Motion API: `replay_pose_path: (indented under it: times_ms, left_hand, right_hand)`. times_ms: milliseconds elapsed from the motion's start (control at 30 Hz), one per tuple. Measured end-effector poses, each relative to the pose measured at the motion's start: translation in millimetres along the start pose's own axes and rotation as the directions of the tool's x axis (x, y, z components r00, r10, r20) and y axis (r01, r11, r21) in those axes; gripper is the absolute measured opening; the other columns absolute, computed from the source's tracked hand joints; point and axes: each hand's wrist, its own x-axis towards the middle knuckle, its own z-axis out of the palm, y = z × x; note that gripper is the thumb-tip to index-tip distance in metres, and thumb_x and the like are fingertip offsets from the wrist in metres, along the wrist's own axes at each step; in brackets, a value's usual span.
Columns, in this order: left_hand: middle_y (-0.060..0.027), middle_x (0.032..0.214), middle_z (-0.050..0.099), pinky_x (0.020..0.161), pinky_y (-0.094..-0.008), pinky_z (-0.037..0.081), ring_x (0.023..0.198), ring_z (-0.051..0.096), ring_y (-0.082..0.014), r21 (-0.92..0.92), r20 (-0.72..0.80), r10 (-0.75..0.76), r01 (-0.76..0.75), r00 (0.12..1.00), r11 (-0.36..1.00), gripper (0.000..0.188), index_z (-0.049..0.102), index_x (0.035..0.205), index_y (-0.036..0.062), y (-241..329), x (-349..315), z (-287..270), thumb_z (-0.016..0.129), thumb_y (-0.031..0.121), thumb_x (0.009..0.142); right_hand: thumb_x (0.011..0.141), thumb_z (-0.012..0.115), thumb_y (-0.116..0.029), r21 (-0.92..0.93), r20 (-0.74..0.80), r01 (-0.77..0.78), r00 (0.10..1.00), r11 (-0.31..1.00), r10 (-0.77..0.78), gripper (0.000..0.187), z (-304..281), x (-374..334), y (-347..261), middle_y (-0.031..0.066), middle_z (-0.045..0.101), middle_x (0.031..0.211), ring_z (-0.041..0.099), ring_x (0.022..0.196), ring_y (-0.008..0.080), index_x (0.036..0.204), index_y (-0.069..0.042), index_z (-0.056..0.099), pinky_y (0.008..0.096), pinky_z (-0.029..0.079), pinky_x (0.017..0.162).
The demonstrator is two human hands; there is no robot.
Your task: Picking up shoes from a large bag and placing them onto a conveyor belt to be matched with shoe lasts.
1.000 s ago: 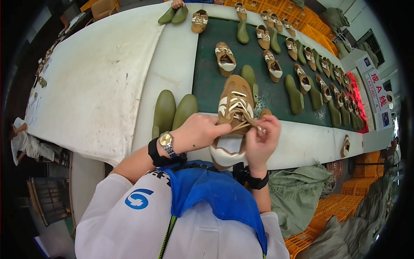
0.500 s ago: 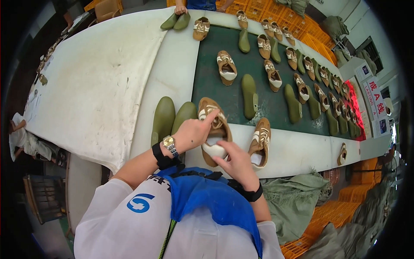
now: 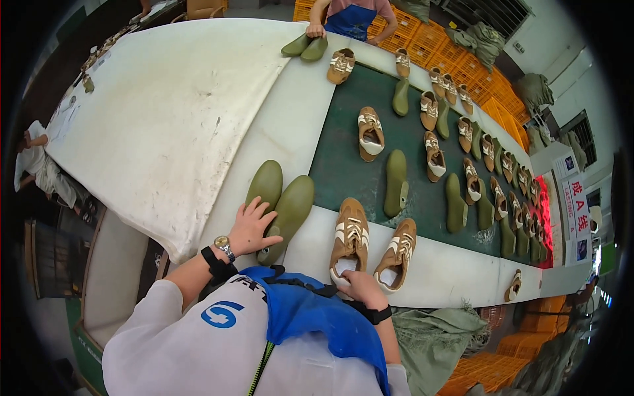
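My left hand [image 3: 249,228] has its fingers spread over two green shoe lasts; it lies across the left last [image 3: 265,179], and its thumb reaches onto the right last [image 3: 292,206]. At the heel of a brown sneaker [image 3: 350,231] with white stripes, my right hand [image 3: 365,290] pinches the collar. That sneaker rests on the white tabletop, toe pointing away from me. Close to its right stands a matching sneaker [image 3: 398,251], touched by neither hand. Pale stuffing shows inside both shoes.
A dark green belt [image 3: 360,178] carries rows of brown sneakers and green lasts to the right. White cloth [image 3: 172,99] covers the table at left. Across the table, a co-worker's hand [image 3: 316,30] grips two more lasts [image 3: 305,47]. Orange crates [image 3: 429,49] stand behind.
My left hand has left the sneaker's laces and moved left onto the lasts. The sneaker now sits beside its match, my right hand at its heel. The view has shifted.
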Motion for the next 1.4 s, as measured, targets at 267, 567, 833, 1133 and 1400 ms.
replay_pose_path:
  times_ms: [267,567,833,1133,1400]
  left_hand:
    - [-0.0094,0.097,0.062,0.097,-0.0531,0.031,0.108,0.049,-0.0286,0.032,-0.190,-0.010,0.016,0.982,0.999,0.052,0.062,0.099,0.0050,1,-5,9,0.067,0.048,0.070]
    - [-0.0106,0.091,0.061,0.096,-0.0469,0.034,0.102,0.051,-0.0281,-0.149,-0.270,-0.080,0.040,0.959,0.988,0.030,0.061,0.093,0.0048,-10,-7,12,0.065,0.030,0.077]
    - [-0.0150,0.087,0.061,0.086,-0.0419,0.044,0.094,0.056,-0.0339,-0.366,-0.420,-0.234,0.073,0.877,0.928,0.008,0.060,0.084,0.0013,-15,-5,18,0.057,0.005,0.077]
    - [-0.0142,0.085,0.061,0.086,-0.0422,0.044,0.095,0.056,-0.0334,-0.357,-0.398,-0.250,0.102,0.882,0.928,0.008,0.059,0.082,0.0027,-19,-10,19,0.056,0.001,0.075]
    - [-0.0142,0.083,0.060,0.085,-0.0416,0.045,0.095,0.056,-0.0337,-0.344,-0.397,-0.243,0.102,0.885,0.933,0.007,0.059,0.080,0.0029,-20,-6,17,0.056,0.000,0.074]
  right_hand:
    - [0.076,0.065,-0.027,-0.009,0.038,0.046,0.998,0.999,-0.046,0.029,-13,12,-10,0.0195,0.064,0.086,0.060,0.083,0.0366,0.098,-0.007,0.062,0.0455,0.048,0.072]
    - [0.080,0.062,-0.027,-0.085,-0.212,0.285,0.931,0.955,-0.297,0.040,-53,45,-78,0.0168,0.062,0.087,0.060,0.076,0.0361,0.117,-0.012,0.054,0.0436,0.048,0.066]
    - [0.084,0.057,-0.039,0.094,0.021,0.531,0.845,0.842,-0.535,0.034,3,133,-135,0.0175,0.063,0.075,0.060,0.071,0.0380,0.108,-0.015,0.055,0.0459,0.048,0.064]
    - [0.080,0.048,-0.034,-0.128,-0.256,0.109,0.957,0.986,-0.139,0.028,-74,230,-70,0.0177,0.065,0.083,0.063,0.078,0.0373,0.103,-0.019,0.053,0.0472,0.049,0.071]
    - [0.082,0.045,-0.021,-0.137,-0.311,0.043,0.947,0.990,-0.084,0.014,-57,297,-13,0.0199,0.063,0.077,0.061,0.075,0.0387,0.094,-0.015,0.049,0.0495,0.047,0.067]
